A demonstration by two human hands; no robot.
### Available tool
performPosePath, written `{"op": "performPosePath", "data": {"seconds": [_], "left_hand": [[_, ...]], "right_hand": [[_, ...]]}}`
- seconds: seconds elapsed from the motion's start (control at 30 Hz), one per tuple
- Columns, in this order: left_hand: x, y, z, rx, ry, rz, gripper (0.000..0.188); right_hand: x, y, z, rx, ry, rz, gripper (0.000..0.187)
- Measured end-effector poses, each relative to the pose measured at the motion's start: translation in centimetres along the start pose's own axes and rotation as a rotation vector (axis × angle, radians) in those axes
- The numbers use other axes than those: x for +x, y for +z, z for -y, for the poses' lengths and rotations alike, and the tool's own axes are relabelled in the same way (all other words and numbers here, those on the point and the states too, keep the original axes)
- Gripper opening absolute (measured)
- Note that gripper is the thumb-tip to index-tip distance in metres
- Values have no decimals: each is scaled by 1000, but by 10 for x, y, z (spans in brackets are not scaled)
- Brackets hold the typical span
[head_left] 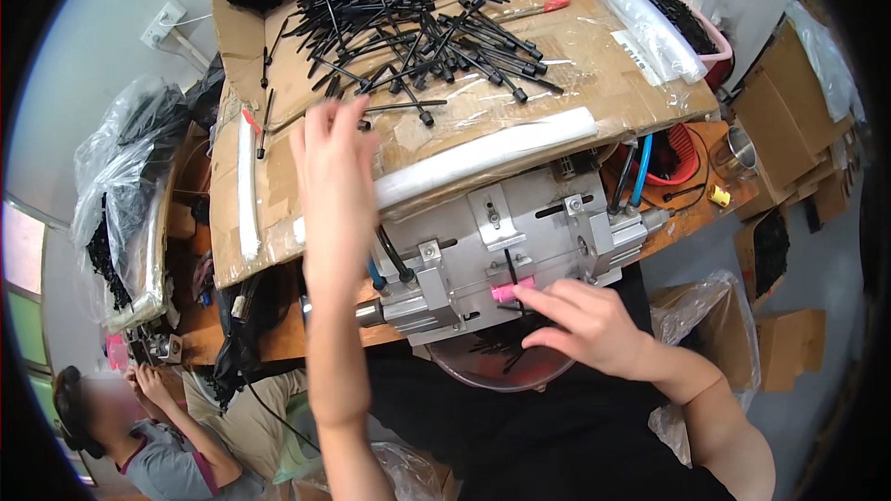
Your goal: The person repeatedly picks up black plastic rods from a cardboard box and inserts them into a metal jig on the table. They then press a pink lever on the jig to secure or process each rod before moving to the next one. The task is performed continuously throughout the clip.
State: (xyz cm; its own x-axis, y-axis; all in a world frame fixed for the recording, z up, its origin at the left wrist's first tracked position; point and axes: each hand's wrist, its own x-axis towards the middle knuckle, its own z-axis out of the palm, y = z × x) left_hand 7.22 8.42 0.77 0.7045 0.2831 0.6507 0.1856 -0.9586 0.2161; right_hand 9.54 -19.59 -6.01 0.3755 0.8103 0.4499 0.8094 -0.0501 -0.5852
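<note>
Brown cardboard (603, 65) fills the upper frame, apparently keeping its pile of black rods (436, 48) within reach. Below, centre, sits a metal machine (549, 232). The left hand (336, 162) blurs at the pile's lower left; whether it grasps a rod, one cannot tell. The right hand (594, 329), thumb spread, pinches nothing. A white label (637, 57), upper right, bears dark print. Under the right forefinger, perhaps being steadied, the pink block (510, 291) shows no readable writing.
</note>
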Motion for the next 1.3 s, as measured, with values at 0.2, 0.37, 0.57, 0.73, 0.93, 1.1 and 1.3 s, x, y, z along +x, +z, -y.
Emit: {"op": "performPosePath", "data": {"seconds": [0.2, 0.37, 0.57, 0.73, 0.93, 1.1, 1.3], "left_hand": [[42, 22, 8, -179, 194, 259, 15], [21, -1, -20, -272, 8, 253, 10], [-6, -54, -3, -286, 97, 456, 23], [-74, -47, -45, -199, 61, 213, 51], [-175, -12, -116, -201, 11, 347, 67], [-179, 5, -126, -166, -1, 410, 75], [-175, 0, -123, -231, -102, 467, 71]], "right_hand": [[90, -55, -33, -346, -99, -362, 18], [170, -60, -62, -578, 12, -139, 14], [188, -73, -64, -348, 35, 5, 15], [145, -107, -50, 419, 176, -165, 19], [89, -105, -25, 752, 194, -259, 20], [61, -101, -20, 740, 225, -388, 19], [24, -53, -21, 367, 20, -338, 33]]}}
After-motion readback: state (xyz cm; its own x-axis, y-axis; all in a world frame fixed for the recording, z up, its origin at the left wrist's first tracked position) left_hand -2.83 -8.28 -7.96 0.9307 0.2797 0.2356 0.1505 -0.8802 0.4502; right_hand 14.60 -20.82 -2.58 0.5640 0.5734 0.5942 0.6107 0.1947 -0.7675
